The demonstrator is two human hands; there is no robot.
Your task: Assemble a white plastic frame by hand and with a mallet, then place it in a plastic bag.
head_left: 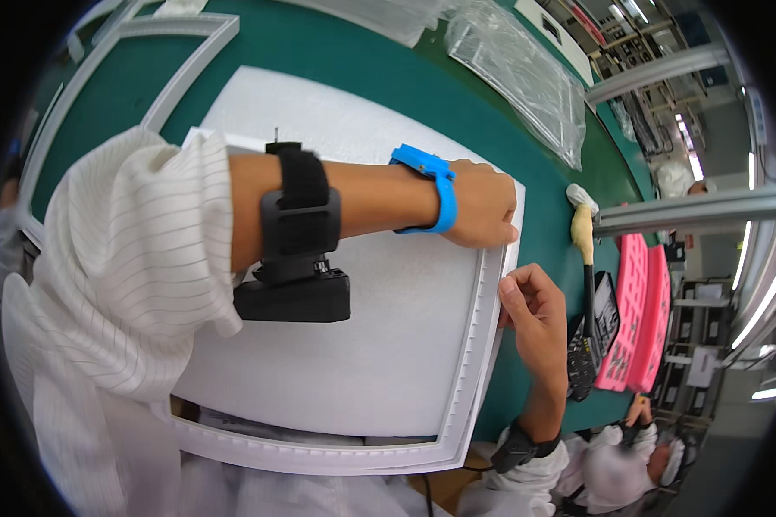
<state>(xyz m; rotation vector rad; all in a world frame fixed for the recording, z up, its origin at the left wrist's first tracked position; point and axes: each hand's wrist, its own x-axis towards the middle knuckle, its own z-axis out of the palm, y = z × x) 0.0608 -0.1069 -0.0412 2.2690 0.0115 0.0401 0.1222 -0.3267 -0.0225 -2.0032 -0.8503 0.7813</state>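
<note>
White and ribbed, the rectangular frame (276,455) lies mid-view, its three-o'clock side apparently pinched by the right hand (539,320) beside the curled left hand (478,205), grip hidden, so uneven pressure could twist it.

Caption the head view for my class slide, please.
Left hand and right hand at the right side of a white frame on a green table.

Two frames (319,458), apparently two pink pieces (628,302)
</note>
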